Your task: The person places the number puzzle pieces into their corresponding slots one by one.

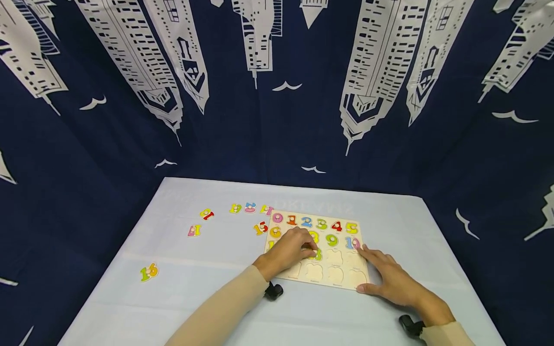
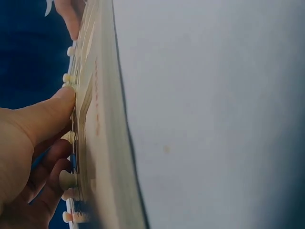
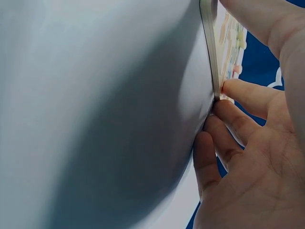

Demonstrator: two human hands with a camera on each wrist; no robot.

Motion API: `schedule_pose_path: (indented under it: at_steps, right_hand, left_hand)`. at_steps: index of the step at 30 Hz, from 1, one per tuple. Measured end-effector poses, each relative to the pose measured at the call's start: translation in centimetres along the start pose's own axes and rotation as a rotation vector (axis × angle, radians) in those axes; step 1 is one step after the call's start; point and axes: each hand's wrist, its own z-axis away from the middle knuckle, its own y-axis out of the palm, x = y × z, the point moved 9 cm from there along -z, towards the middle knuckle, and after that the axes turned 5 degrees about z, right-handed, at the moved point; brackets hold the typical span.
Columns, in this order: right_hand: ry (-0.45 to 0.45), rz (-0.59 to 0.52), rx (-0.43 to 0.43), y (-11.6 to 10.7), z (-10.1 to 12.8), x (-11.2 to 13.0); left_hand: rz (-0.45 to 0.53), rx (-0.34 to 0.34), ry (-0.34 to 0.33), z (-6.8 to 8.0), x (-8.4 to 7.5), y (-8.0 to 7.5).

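Note:
A wooden number puzzle board (image 1: 324, 282) lies on the table, with colourful number pieces in its upper rows and bare recesses in its lower part. My left hand (image 1: 294, 245) reaches over the board's middle and pinches a green-and-yellow number piece (image 1: 318, 254) showing a 3, partly covered by the fingers. In the left wrist view, the thumb (image 2: 64, 98) comes down at the board's surface among the small knobs. At the board's right edge rests my right hand (image 1: 391, 278), fingers extended near the blue-and-pink 10 (image 1: 352, 243) and thumb at the lower corner.
Several loose number pieces lie left of the board, among them a 16 (image 1: 149, 272), a red-and-yellow 15 (image 1: 260, 228) close to the board's edge and a pink-and-yellow piece (image 1: 194, 230). A white cloth covers the table (image 1: 130, 307); a dark blue patterned curtain (image 1: 259, 134) hangs behind.

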Motion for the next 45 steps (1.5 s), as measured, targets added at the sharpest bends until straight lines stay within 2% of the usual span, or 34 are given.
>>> schedule_pose_path:
  at_steps: [9, 16, 24, 29, 36, 45]
  right_hand:
    - [-0.004, 0.012, -0.007, 0.09, -0.12, -0.06]
    - [-0.022, 0.01, -0.024, -0.01, -0.07, -0.07]
    - [-0.038, 0.003, -0.026, 0.07, -0.17, -0.07]
    - [-0.037, 0.0, -0.025, 0.1, -0.15, -0.09]
    - [-0.034, 0.004, -0.031, -0.08, -0.36, -0.13]
    - [0.0, -0.021, 0.001, 0.12, -0.22, -0.19]
  left_hand:
    - [0.09, -0.009, 0.004, 0.28, 0.28, -0.09]
    - [0.106, -0.036, 0.059, 0.18, 0.26, -0.38]
    - [0.142, -0.032, 0.043, 0.44, 0.14, -0.71]
    - [0.108, -0.025, 0.03, 0.32, 0.12, -0.68]
    - [0.026, 0.025, 0.009, 0.0, -0.28, -0.42]
    - [-0.036, 0.087, 0.018, 0.52, -0.63, -0.41]
